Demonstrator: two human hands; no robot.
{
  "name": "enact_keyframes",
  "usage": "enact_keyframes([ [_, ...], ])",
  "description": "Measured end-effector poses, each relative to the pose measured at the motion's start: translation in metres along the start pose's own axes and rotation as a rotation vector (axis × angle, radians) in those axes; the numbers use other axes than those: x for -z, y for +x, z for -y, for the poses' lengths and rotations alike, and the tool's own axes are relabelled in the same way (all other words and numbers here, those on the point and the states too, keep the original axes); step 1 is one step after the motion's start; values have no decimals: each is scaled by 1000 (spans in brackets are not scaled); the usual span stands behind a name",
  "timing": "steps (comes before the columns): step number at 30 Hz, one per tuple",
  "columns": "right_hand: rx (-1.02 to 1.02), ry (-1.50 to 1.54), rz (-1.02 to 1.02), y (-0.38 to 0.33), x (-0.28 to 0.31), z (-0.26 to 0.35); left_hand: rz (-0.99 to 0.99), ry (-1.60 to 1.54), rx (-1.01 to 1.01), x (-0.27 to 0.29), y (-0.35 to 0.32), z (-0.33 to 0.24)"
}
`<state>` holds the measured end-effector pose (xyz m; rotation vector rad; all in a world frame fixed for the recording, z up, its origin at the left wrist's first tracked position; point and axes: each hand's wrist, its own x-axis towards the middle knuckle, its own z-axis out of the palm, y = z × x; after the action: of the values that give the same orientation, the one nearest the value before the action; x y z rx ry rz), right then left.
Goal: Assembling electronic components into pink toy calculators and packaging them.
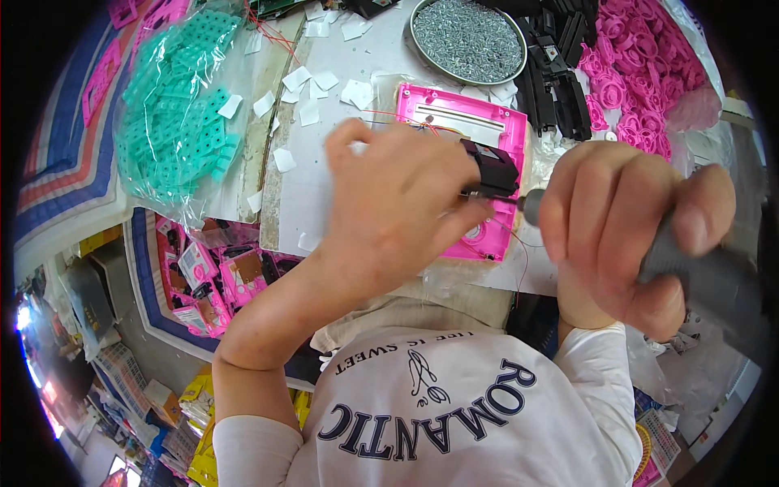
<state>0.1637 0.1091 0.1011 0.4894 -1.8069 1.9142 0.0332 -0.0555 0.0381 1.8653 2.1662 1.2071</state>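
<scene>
A pink plastic casing (519,130) lies on the worktable with thin wires running out of it. Over its middle sits a black plastic part (493,169), and the fingers and thumb of my left hand (398,195) close around its left side. My right hand (608,219) is wrapped around a dark grey power screwdriver (698,276), held sideways. The screwdriver's narrow tip points left and meets the casing area just below the black part. My left hand hides the casing's left side, and whether a screw is at the tip cannot be made out.
A round tray of small metal screws (469,40) stands beyond the casing. Black plastic parts (556,73) and a heap of pink pieces (649,65) lie at the right. At the left are a clear bag of turquoise parts (182,105), white paper squares (308,112) and pink assemblies (203,280) lower down.
</scene>
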Motion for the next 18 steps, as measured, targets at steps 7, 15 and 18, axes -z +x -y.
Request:
enact_keyframes([
  [7, 44, -72, 57, -2, 26, -15, -17, 147, -25, -11, -10, 23],
  [15, -41, -227, -138, 1, 0, -24, -43, 54, -48, -16, -16, 29],
  [18, -38, -229, -96, 1, 3, -25, -60, 45, -58, -17, -15, 30],
])
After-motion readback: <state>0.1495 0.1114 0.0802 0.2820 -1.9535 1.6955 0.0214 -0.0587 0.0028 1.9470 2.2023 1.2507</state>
